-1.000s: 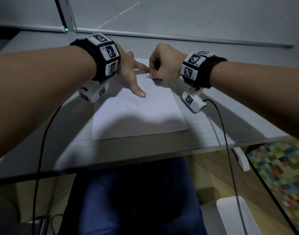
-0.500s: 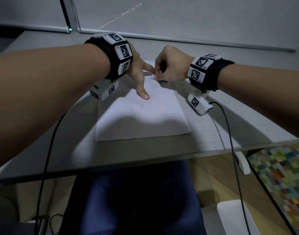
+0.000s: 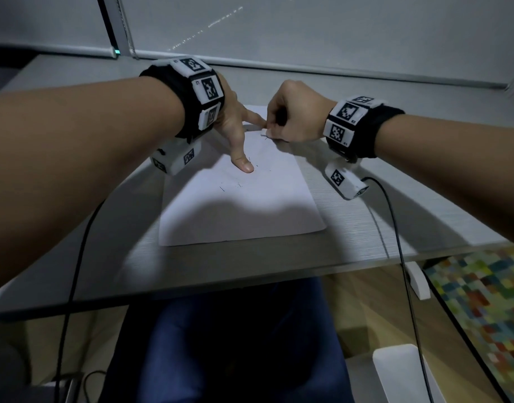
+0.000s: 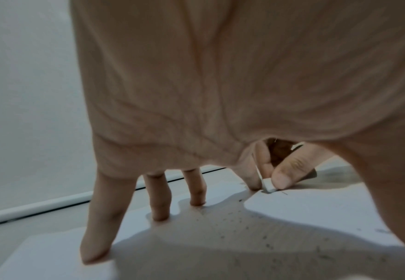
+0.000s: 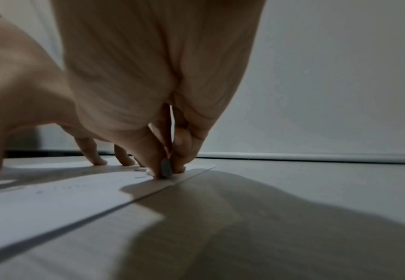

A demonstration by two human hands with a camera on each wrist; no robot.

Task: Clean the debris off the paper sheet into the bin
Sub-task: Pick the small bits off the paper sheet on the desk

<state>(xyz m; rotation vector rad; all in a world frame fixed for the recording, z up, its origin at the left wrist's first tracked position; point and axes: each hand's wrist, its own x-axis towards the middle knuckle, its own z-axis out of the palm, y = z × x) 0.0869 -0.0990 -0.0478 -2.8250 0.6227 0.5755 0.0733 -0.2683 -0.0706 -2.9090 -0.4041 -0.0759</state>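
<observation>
A white paper sheet (image 3: 250, 216) lies on the grey desk, with small dark debris specks (image 3: 238, 185) scattered over its middle. My left hand (image 3: 244, 141) is spread open, its straight fingertips (image 4: 158, 214) and thumb pressing the sheet flat near its far end. My right hand (image 3: 268, 130) is beside it, pinching a small white piece (image 4: 267, 186) between thumb and fingers. The piece's lower end touches the paper (image 5: 53, 199) close to the left index finger. A white bin (image 3: 401, 373) stands on the floor at the lower right, below the desk.
The desk's front edge (image 3: 250, 274) runs across the middle of the head view, with my legs below it. Black cables (image 3: 395, 216) hang from both wrist units over that edge. A colourful rug (image 3: 488, 301) lies on the floor at the right. A wall closes the far side.
Both hands keep their places on the sheet. Only the head view has shifted a little.
</observation>
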